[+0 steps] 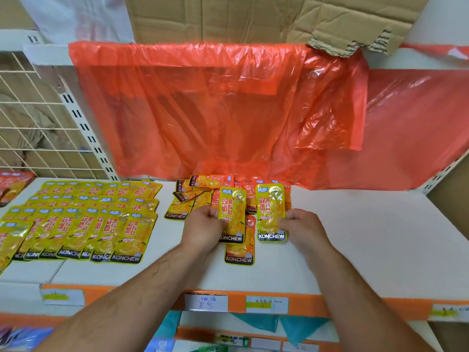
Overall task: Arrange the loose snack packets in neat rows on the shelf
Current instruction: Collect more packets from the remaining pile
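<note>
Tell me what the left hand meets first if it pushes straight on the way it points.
Probably the loose heap of packets just beyond the left hand, which grips a yellow packet; the orange plastic sheet hangs behind that. Depth is hard to judge.

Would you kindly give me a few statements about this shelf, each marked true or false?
1. The left hand grips a yellow packet. True.
2. The right hand is empty. False: the right hand grips a second packet.
3. Neat rows of packets lie to the left of both hands. True.
4. The loose pile sits at the front edge of the shelf. False: the loose pile lies at the back of the shelf, just in front of the orange plastic sheet.
</note>
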Tool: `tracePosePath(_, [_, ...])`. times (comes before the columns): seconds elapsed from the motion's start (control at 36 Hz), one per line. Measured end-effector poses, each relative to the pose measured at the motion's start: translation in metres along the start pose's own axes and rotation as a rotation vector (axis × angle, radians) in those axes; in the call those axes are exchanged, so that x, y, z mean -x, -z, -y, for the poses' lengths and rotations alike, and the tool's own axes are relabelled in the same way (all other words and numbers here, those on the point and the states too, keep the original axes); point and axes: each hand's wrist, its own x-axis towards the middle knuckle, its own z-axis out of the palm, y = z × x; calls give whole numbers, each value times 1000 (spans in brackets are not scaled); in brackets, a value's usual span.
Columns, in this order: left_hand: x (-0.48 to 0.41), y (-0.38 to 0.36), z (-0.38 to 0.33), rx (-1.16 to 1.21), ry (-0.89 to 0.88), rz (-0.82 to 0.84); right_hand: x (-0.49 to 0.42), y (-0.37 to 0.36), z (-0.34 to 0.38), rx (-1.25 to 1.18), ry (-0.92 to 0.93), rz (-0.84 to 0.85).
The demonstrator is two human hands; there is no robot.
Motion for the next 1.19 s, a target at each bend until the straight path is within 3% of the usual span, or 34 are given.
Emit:
tracePosePath(0.19, [-4, 30, 20, 298, 138, 52, 24, -39, 23, -35, 74, 176])
tracePosePath(0.33, [5, 64, 18, 353, 166, 28, 37, -73, 32, -20, 70, 241])
tracePosePath(0.75, [-23, 233, 92, 175, 104, -75, 86, -245, 88, -18, 78, 260])
tracePosePath(0.92, [-31, 311, 135, 143, 104, -39, 118, -328, 108, -1, 75, 261])
tracePosePath(1.19, [-38, 393, 177, -133, 60, -61, 146, -407, 118, 10, 69, 202])
